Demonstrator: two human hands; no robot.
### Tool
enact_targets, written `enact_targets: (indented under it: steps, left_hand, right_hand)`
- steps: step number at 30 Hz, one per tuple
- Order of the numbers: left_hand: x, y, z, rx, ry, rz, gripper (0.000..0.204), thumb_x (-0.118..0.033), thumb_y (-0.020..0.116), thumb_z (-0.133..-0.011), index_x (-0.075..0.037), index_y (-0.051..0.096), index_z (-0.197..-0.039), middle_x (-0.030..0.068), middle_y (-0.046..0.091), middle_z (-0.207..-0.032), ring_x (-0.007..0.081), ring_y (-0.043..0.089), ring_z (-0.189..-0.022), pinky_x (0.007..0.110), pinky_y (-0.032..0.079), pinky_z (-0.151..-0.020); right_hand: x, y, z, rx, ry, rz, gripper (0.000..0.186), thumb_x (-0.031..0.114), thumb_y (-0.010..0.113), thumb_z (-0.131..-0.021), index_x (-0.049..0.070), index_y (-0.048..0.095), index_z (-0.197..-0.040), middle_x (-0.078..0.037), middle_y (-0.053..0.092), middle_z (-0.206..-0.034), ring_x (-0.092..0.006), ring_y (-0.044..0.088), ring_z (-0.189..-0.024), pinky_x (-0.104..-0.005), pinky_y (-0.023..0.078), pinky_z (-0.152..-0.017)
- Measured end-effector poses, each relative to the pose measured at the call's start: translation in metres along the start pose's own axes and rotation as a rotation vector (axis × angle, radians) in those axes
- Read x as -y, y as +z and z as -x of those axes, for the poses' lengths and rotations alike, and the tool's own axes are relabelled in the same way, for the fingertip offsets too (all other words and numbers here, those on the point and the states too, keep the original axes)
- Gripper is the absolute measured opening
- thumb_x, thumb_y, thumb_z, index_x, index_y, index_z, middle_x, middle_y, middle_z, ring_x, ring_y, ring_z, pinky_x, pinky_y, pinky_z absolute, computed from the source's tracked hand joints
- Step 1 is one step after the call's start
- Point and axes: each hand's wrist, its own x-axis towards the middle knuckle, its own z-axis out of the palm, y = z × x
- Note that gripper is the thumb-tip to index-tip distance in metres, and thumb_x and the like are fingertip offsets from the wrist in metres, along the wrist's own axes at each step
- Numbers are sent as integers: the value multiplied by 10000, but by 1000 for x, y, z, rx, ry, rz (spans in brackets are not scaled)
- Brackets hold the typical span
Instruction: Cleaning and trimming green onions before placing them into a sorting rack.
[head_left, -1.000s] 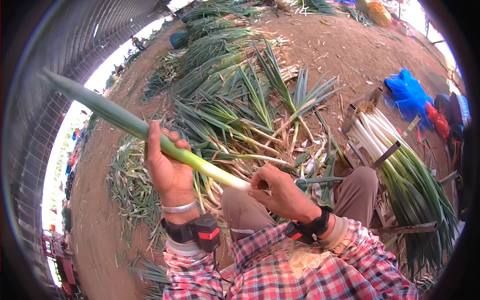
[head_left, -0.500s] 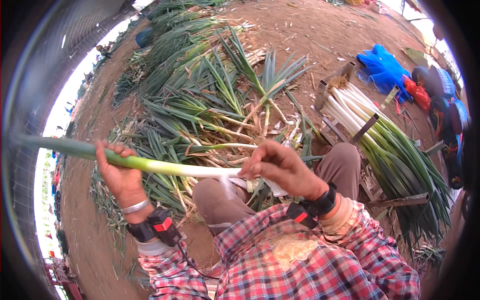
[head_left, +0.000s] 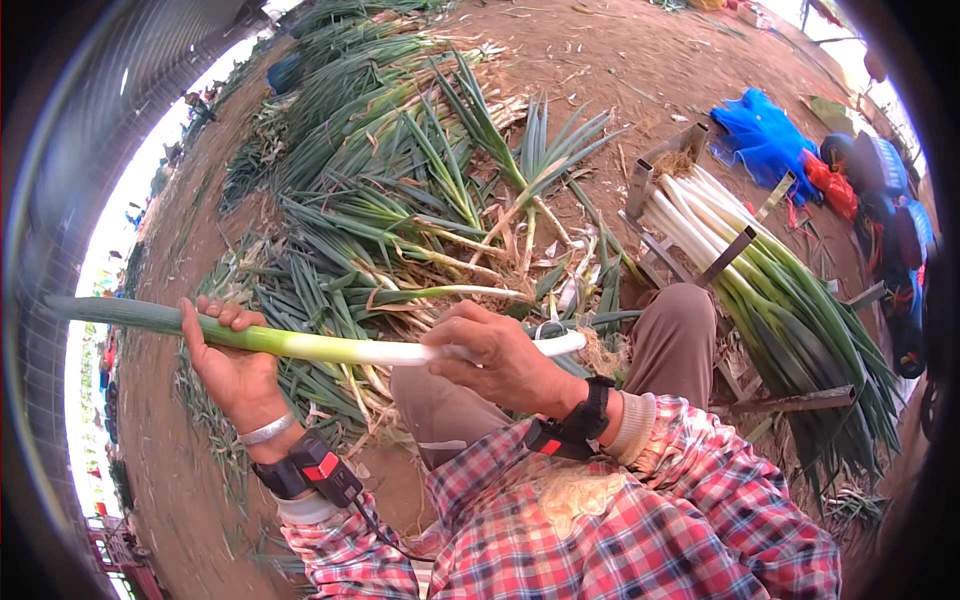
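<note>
I see the left hand [head_left: 232,365] wrapped around the green part of a long leek [head_left: 330,347], held level across my view above the lap. The right hand [head_left: 500,360] is closed on the white shank near its root end, fingers curled over it. Just beyond the leek lies a heap of uncleaned leeks [head_left: 400,200] spread over the dirt ground [head_left: 640,70], their leaves reaching up to the knees [head_left: 680,330]. To the right, a metal rack [head_left: 730,255] holds a bundle of trimmed leeks [head_left: 770,290], white ends together. Farther off sit a blue bag [head_left: 765,135] and a red bag [head_left: 832,185].
</note>
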Motion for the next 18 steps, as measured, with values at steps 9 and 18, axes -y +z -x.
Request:
enact_targets:
  steps: [9, 18]
  left_hand:
    - [21, -7, -1, -57, -40, 31, 228, -249, 685, -904, -72, 542, -889, 13, 492, -708, 126, 506, -647, 270, 477, -573]
    - [27, -4, -1, -20, -68, 30, 224, -246, 682, -906, -69, 545, -919, 3, 484, -715, 117, 499, -640, 268, 475, -569]
  right_hand:
    - [12, -7, -1, -60, 135, 4, 188, 83, 716, -806, 60, 580, -934, -86, 526, -872, -266, 543, -822, -368, 455, -716]
    - [12, -15, 8, -12, 76, 33, 157, -13, 670, -803, 36, 614, -942, -90, 536, -889, -246, 546, -843, -340, 452, -726]
